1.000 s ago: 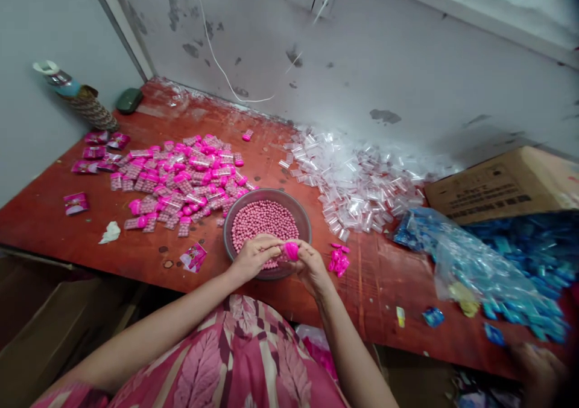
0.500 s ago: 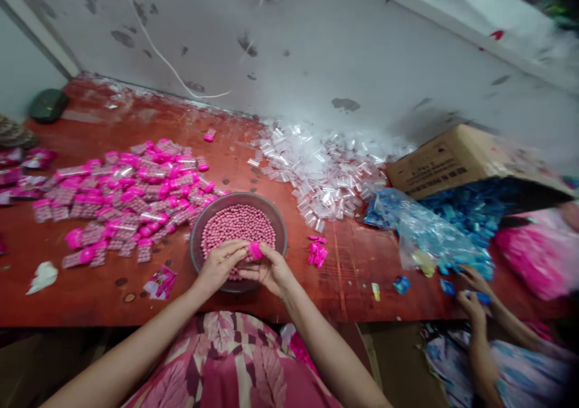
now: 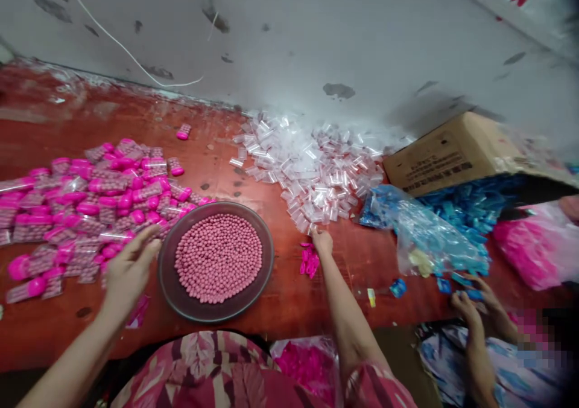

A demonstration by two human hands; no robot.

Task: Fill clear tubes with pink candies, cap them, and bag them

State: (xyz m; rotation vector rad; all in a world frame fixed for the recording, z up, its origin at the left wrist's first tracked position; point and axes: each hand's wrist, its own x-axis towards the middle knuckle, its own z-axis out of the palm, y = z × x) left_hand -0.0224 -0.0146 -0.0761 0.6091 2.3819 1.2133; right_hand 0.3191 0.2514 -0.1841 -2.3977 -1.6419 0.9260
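A dark round bowl (image 3: 177, 293) full of small pink beads (image 3: 218, 257) sits at the table's near edge. My left hand (image 3: 128, 270) hovers just left of the bowl with fingers spread and nothing in it, over a heap of filled tubes with pink caps (image 3: 90, 200). My right hand (image 3: 322, 240) reaches to the right of the bowl, fingertips at the near edge of a heap of empty clear tubes (image 3: 312, 172). Whether it grips a tube is unclear. A few loose pink caps (image 3: 309, 263) lie beside that wrist.
A cardboard box (image 3: 447, 151) stands at the right, spilling blue packets (image 3: 470, 206) and a clear plastic bag (image 3: 425, 239). Another person's hands (image 3: 470, 302) handle blue packets at the lower right. A pink bag (image 3: 529, 245) lies far right. The wall runs along the table's back.
My hands have parted from in front of the bowl. The left swung out over the filled tubes, the right reached to the clear tubes. The capped pink tube has left them. The view turned right.
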